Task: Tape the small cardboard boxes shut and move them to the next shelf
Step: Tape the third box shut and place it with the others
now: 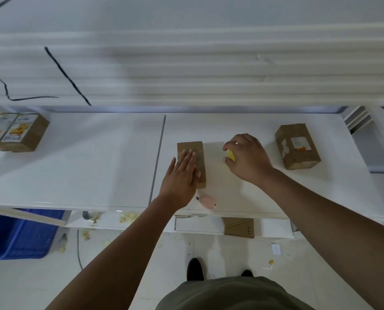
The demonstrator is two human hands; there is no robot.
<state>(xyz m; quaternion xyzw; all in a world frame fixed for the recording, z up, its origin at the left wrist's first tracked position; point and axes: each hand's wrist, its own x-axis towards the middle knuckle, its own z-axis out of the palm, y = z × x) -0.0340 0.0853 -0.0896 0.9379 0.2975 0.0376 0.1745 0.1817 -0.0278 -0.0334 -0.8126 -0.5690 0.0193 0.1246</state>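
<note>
A small brown cardboard box [192,148] lies on the white shelf [242,198], just right of the seam between two shelf boards. My left hand [182,175] rests flat on its top, fingers together. To the right, my right hand [247,158] is curled around a yellow tape roll [231,155], which is mostly hidden under the fingers. A second brown box [297,149] with torn label remains stands farther right. Two boxes with printed labels [16,132] sit on the left shelf board.
A pink utility knife [206,201] lies near the shelf's front edge, just below the box. An upper shelf overhangs the back. A blue bin [18,236] stands on the floor at left. A cardboard piece [239,227] and scraps lie below the shelf.
</note>
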